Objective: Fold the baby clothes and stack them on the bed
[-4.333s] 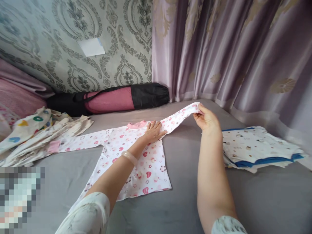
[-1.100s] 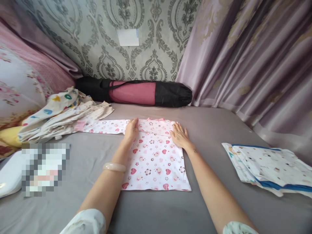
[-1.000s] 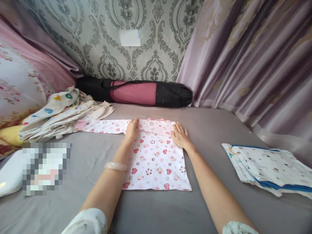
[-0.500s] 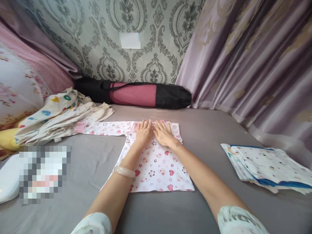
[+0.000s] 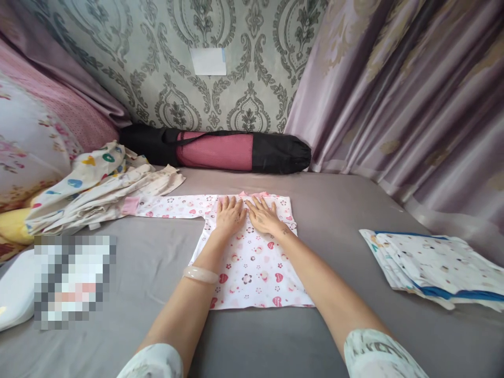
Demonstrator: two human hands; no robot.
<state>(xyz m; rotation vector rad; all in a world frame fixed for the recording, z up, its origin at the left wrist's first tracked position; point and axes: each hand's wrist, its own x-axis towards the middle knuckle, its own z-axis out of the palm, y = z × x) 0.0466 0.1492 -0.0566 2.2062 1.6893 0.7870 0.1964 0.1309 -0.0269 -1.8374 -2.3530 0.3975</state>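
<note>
Pink-patterned shirt (image 5: 255, 273), gray sheet (image 5: 338, 210), damask-wallpapered wall (image 5: 212, 94), mauve curtains (image 5: 378, 105)

Soft, even light, faint shadows; the shiny lilac patterned curtain (image 5: 354, 105) gleams at two o'clock (edges look stretched); coarse pixelation blots eight o'clock.

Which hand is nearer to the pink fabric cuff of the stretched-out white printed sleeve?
Left: the left hand lies flat on the white heart-printed shirt, rightward of the pink cuff; the right hand lies flat beside it, farther from the cuff.
</note>
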